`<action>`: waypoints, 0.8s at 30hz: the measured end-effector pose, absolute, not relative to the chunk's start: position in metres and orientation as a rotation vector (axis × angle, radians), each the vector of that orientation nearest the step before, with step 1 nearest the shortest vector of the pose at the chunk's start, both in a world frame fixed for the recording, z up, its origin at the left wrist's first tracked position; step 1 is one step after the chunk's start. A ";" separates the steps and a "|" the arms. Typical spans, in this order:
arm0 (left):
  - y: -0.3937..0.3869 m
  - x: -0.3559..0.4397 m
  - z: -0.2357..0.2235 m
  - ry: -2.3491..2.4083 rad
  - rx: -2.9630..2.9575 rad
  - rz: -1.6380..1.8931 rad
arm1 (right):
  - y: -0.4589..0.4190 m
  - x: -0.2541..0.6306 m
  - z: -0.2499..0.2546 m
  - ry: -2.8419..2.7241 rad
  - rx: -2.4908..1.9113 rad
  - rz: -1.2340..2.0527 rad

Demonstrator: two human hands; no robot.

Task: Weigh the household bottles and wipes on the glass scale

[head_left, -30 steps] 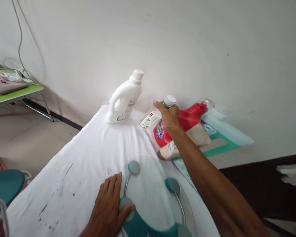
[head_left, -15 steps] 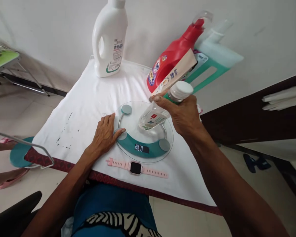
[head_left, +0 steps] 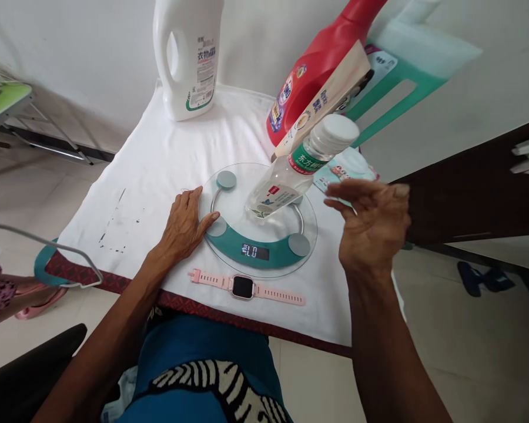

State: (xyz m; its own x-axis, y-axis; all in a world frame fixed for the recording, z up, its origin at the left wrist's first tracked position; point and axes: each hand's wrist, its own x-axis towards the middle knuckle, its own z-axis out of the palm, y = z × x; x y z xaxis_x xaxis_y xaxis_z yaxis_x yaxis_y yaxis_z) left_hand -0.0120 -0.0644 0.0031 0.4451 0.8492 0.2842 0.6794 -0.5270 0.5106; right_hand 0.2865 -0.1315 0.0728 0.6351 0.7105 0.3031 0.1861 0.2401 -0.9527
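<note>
A clear plastic bottle with a white cap and a green neck label stands on the round glass scale. Its lit display reads a value I cannot make out surely. My left hand lies flat at the scale's left edge, its thumb on the grey pad there. To the right of the bottle, apart from it, my right hand is raised with fingers extended and nothing in it. A pink-strapped smartwatch lies face up in front of the scale.
At the back left stands a white jug. A red detergent bottle, a beige tube, a green-and-clear jug and a light-blue packet crowd the back right. A person's leg shows at left.
My right hand has brought the clear bottle from the back of the table onto the scale, let go of it and drawn away to the right. The left hand stays at the scale's edge.
</note>
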 end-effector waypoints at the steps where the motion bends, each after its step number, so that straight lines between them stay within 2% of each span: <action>1: -0.064 -0.012 0.003 1.311 2.383 0.733 | -0.139 0.295 0.059 -0.782 -1.368 0.391; 5: -0.064 -0.012 0.004 1.347 2.381 0.709 | -0.155 0.315 0.010 -0.593 -1.479 0.421; 8: -0.064 -0.012 0.007 1.344 2.365 0.706 | -0.156 0.316 -0.007 -0.596 -1.445 0.493; 13: -0.063 -0.013 0.013 1.353 2.350 0.698 | -0.156 0.311 -0.005 -0.696 -1.422 0.585; 24: -0.062 -0.011 0.014 1.355 2.327 0.721 | -0.164 0.310 -0.002 -0.721 -1.443 0.577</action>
